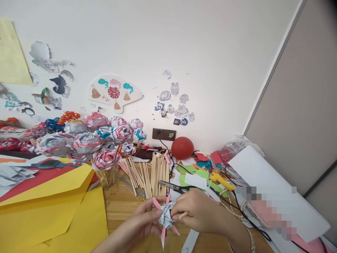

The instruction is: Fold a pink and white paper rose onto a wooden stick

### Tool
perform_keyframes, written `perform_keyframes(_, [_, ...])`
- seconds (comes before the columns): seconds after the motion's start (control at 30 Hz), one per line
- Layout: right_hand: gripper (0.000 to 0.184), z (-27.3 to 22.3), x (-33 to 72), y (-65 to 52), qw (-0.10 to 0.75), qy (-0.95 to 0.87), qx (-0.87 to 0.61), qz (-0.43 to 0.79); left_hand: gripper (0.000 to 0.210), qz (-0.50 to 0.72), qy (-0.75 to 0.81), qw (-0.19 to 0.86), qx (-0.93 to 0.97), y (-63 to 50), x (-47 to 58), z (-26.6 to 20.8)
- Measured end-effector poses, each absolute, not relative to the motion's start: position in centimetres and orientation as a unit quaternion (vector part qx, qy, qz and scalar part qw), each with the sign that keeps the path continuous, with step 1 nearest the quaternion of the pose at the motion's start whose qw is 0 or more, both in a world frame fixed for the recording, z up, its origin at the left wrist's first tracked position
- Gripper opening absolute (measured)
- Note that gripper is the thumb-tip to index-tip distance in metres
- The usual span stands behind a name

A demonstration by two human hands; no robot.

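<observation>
A small folded paper flower [166, 215], white in the middle with pink pointed petals spreading outward, is held in front of me above the table. My left hand [144, 222] grips it from the left, thumb on top and fingers beneath. Bent over its right side, my right hand [193, 210] has its fingertips against the white folds. A short end of a wooden stick [184, 215] pokes out between the right hand's curled fingers; the rest of the stick is hidden. A white paper strip [190, 241] lies below the right hand.
Many wooden sticks [160, 172] lie behind my hands, beside scissors [176, 187]. Finished paper flowers [122, 133] stand at left, above yellow paper [52, 218]. A red balloon [182, 148], paper scraps [196, 180], a yellow glue gun [221, 181] and its cable are at right.
</observation>
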State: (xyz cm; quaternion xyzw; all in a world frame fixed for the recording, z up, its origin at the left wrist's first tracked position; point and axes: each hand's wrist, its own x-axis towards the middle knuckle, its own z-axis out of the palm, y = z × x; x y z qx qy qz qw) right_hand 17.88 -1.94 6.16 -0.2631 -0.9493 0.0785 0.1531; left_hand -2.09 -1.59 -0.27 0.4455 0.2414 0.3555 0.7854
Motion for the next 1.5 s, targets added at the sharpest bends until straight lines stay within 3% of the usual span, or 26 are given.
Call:
perform_keyframes(0.53, [0.013,5.7,18.0,-1.6,0.139,-0.951,-0.259,0.096,0.033,0.353,0.240,0.784,0.451,-1.6,-2.0,-0.6])
perform_keyframes(0.9, [0.009,5.8,17.8,-1.2,0.204,-0.943,-0.243,0.097,0.033,0.373,0.233,0.782,0.442,-1.5,-2.4,-0.7])
perform_keyframes(1.27, [0.015,7.3,18.6,-1.1,0.320,-0.861,-0.371,0.134,0.054,0.442,0.204,0.756,0.438,-1.6,-2.1,0.4])
perform_keyframes(1.5, [0.014,6.8,18.0,-0.6,0.305,-0.836,-0.420,0.177,0.056,0.479,0.215,0.754,0.395,-0.5,-2.1,-1.4])
